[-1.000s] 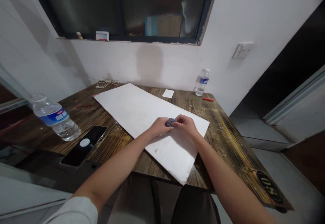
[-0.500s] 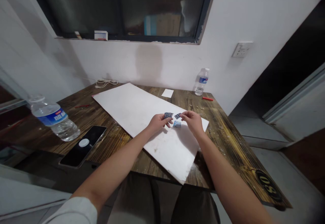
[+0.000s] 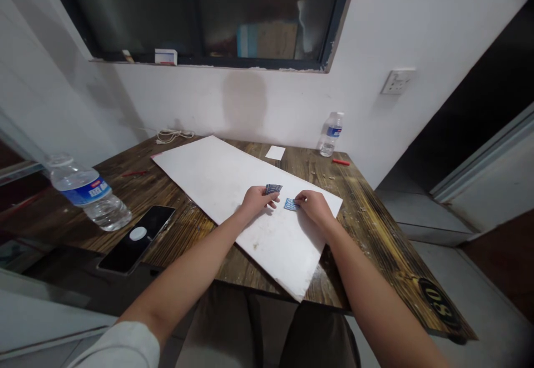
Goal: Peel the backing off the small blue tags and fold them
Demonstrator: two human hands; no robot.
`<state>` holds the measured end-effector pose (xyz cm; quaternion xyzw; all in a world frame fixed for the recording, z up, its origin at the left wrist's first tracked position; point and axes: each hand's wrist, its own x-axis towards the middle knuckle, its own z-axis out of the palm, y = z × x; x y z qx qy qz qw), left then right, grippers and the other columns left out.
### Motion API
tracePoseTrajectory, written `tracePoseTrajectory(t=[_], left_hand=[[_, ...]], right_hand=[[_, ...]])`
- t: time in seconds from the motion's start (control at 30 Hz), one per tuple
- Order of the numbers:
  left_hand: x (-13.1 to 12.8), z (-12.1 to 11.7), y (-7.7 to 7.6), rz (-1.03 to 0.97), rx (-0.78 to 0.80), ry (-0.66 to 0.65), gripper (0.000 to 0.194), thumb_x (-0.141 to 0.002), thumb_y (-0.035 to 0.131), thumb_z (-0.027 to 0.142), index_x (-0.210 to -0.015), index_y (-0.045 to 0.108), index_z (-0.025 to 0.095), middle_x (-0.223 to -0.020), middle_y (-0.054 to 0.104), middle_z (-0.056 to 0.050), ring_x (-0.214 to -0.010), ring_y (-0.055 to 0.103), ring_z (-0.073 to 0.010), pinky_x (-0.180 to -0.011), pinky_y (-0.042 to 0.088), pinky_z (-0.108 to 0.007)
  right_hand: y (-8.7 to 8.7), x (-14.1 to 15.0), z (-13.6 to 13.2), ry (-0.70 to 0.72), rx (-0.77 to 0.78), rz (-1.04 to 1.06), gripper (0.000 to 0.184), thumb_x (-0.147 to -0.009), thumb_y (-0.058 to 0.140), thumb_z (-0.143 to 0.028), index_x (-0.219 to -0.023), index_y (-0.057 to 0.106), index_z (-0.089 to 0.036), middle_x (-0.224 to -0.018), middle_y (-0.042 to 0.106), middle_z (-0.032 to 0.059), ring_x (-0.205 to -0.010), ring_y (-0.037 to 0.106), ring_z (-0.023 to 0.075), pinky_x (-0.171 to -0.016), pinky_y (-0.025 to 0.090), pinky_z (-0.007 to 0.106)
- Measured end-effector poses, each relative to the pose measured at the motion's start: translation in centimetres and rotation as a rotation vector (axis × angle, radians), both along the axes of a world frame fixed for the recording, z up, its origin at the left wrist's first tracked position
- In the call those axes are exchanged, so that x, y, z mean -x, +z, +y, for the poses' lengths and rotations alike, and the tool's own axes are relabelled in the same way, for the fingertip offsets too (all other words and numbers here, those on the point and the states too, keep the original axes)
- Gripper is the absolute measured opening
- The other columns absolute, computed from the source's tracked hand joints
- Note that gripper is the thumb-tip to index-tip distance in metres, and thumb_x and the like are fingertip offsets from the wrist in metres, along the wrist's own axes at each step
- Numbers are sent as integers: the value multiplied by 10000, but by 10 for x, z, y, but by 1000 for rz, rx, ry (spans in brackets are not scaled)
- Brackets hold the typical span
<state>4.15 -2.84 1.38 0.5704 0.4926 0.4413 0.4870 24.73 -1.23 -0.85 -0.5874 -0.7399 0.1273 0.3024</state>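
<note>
The white board runs to my worktop's near edge, with open board on the near side of my hands. My half-open left hand touches one small blue-printed piece with its fingertips; my half-open right hand rests its fingertips on a second piece, lying just right of the first. Neither is gripped.

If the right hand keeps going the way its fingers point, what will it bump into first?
The right hand would meet the small blue printed piece lying on the white board first. Its fingertips look right at that piece's edge, perhaps already touching, but the depth is hard to tell.
</note>
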Motion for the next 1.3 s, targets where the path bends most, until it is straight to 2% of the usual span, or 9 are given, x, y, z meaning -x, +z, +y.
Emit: tracePoseTrajectory(t=[0.23,0.37,0.53,0.73,0.83,1.0,1.1,1.2,1.3], left_hand=[[0,-1,-1,19,10,26,205,-757,689,296,-807,651,101,-779,719,-100,-532,615,-113,-444,424,-205],[0,-2,-1,30,18,8,197,-749,699,291,-806,665,105,-762,716,-90,-535,608,-112,-467,432,-213],[1,-3,0,103,-38,-124,203,-714,736,308,-739,686,112,-716,705,-77,-572,613,-112,-537,445,-222],[0,-1,-2,65,-25,-166,214,-733,718,319,-755,674,111,-722,708,-83,-566,615,-114,-515,431,-221],[0,2,-4,27,-18,-71,258,-726,728,350,-757,651,106,-727,708,-84,-544,607,-109,-485,427,-215],[2,5,-5,-5,-13,51,255,-740,715,342,-764,622,106,-737,704,-85,-532,611,-110,-441,411,-202],[3,5,-5,-8,-9,64,252,-744,711,340,-770,624,105,-748,706,-89,-537,613,-111,-438,416,-200],[3,4,-5,-5,-13,61,265,-745,709,356,-797,634,107,-758,709,-87,-547,618,-112,-448,427,-202],[3,4,-5,7,-18,64,260,-753,700,352,-813,637,107,-756,707,-83,-543,615,-110,-452,423,-202]], right_hand=[[2,-1,0,-25,-13,-66,122,-758,646,-212,-858,715,-205,-818,654,44,-769,561,178,-691,380,283],[11,4,-2,54,-89,130,143,-780,642,-296,-864,699,-196,-834,638,42,-758,547,171,-697,396,286],[19,20,-12,227,-101,381,243,-769,639,-439,-808,674,-201,-810,642,33,-702,536,157,-649,413,273],[18,19,-10,151,-60,448,265,-779,592,-453,-721,644,-199,-716,640,13,-662,539,157,-634,394,270],[19,10,-5,89,-70,318,232,-849,511,-359,-762,650,-196,-744,634,27,-706,544,168,-662,384,278],[18,3,-8,2,-17,-142,155,-834,584,-286,-764,683,-191,-887,621,104,-868,537,242,-710,374,327],[17,6,-16,-49,-24,-218,162,-809,639,-291,-925,698,-196,-1003,603,139,-953,524,286,-754,393,364],[17,12,-21,68,-104,-168,331,-808,649,-307,-1131,651,-235,-1109,588,129,-1034,507,284,-825,410,378],[17,14,-20,301,-129,-161,293,-794,653,-247,-1081,692,-289,-1149,611,78,-1058,516,250,-875,410,350]])
